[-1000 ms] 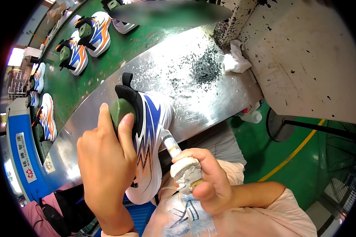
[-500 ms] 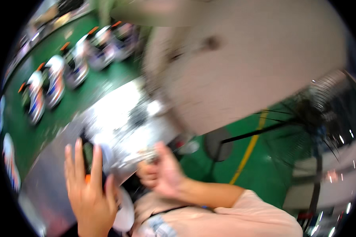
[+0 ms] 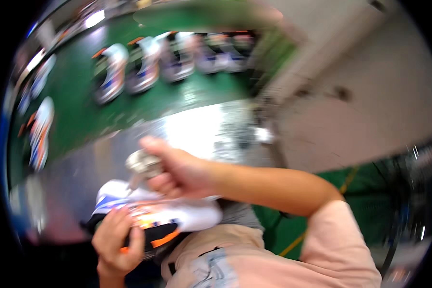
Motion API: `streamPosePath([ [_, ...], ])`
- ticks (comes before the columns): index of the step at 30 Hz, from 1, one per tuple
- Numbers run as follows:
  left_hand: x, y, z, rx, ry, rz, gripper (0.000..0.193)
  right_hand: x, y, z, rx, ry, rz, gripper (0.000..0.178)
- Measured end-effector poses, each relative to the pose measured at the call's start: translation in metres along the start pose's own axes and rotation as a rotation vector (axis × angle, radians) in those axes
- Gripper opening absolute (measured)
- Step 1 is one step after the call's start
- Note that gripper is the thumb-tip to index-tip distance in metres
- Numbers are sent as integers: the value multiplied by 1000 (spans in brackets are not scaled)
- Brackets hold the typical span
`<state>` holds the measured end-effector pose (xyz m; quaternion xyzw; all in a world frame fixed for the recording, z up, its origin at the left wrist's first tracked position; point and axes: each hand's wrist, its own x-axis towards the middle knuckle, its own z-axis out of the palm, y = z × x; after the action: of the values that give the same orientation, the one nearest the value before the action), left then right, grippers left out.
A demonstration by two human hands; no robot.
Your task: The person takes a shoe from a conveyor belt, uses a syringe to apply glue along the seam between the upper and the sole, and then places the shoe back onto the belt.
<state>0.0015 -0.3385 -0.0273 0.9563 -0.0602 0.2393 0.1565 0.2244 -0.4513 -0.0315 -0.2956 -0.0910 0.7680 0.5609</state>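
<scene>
A sneaker (image 3: 197, 214) in white, orange, blue and black lies tilted on its side close to my body, its white end toward the right. My left hand (image 3: 116, 240) grips it around the black and orange part, with the fingers curled over its side. Above the shoe, my right hand (image 3: 177, 174) is closed on a pale crumpled wad (image 3: 143, 163) that looks like a rag, blurred by motion. The wad is at the shoe's far edge; whether it touches the shoe I cannot tell.
A shiny metal ledge (image 3: 89, 156) runs in front of me, beside a green surface (image 3: 77, 113). Several similar sneakers (image 3: 113, 74) stand in a row there, and another sneaker (image 3: 42, 134) is at the left. A large beige panel (image 3: 369, 110) fills the right.
My left hand has gone from spread fingers to a grip on the sneaker. My right hand has moved left with the wad, over the shoe. The whole view has turned.
</scene>
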Motion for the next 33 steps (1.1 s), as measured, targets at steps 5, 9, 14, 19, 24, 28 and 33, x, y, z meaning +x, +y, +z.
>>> streamPosePath([
  [5, -31, 24, 5, 85, 146, 2, 17, -16, 1, 47, -251, 131, 51, 57],
  [9, -51, 28, 12, 169, 186, -110, 23, -13, 4, 71, -540, 144, 6, 72],
  [14, -60, 37, 19, 212, 123, -156, 26, -36, 8, 61, -640, 259, -35, 80],
  [19, -65, 40, 26, 263, 132, -153, 28, -71, 1, 50, -642, 227, -35, 77],
  [24, -66, 38, 28, 341, 117, -150, 30, -106, 4, 44, -609, 305, -36, 86],
  [28, -66, 40, 24, 369, 102, -160, 30, -132, 18, 34, -499, 355, -113, 91],
  [33, -58, 41, 22, 370, 84, -164, 24, -157, 48, 4, -280, 330, -273, 92],
])
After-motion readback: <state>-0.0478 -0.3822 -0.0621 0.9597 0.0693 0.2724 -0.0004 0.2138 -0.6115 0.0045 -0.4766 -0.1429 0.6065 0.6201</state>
